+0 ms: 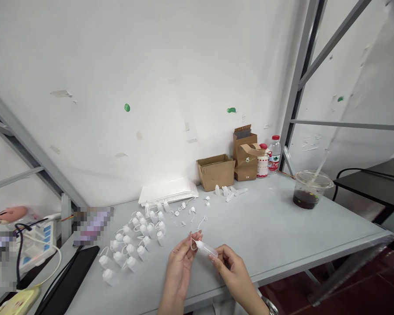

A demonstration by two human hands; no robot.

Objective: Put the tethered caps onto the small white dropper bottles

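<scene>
A small translucent bottle (206,249) lies tilted between my two hands near the table's front edge. My right hand (231,267) pinches its lower end with thumb and fingers. At the nozzle end, the closed fingers of my left hand (183,258) hold the thin white looped strap (193,244). Several capped white bottles (131,263) stand in rows to the left of my hands. Loose white caps with straps (192,211) are scattered behind my hands. Farther back, several uncapped small bottles (229,197) lie or stand before the cardboard box.
Against the wall are a stack of white sheets (169,190), an open cardboard box (216,173), a brown paper bag (246,164) and bottles (274,155). A lidded cup with dark liquid (307,197) stands right. Left are a black case (70,280) and a power strip (39,245) with cables.
</scene>
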